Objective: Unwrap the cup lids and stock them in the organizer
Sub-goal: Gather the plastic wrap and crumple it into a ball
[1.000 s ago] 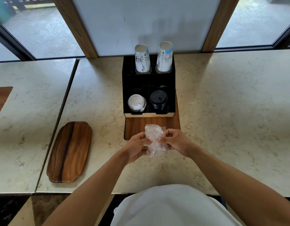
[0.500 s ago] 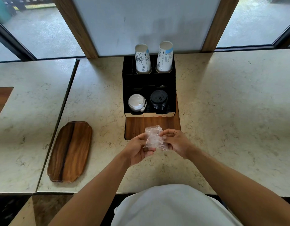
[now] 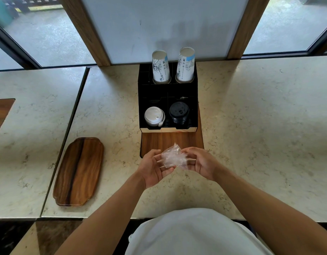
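A crumpled clear plastic wrapper (image 3: 172, 157) is held between both hands just in front of the black organizer (image 3: 168, 94). My left hand (image 3: 153, 167) cups it from the left with the palm up, and my right hand (image 3: 200, 163) pinches its right side. In the organizer's front row a stack of white lids (image 3: 154, 115) fills the left slot and a stack of black lids (image 3: 179, 112) fills the right slot. Two stacks of upside-down paper cups (image 3: 172, 65) stand in the back row.
The organizer rests on a wooden board (image 3: 171, 142) set into the pale marble counter (image 3: 260, 126). A loose wooden tray (image 3: 79, 171) lies to the left, near a seam in the counter. A wall panel and windows close off the back.
The wrapper has been squeezed from a loose upright shape into a smaller wad, and my left hand has turned palm up beneath it.
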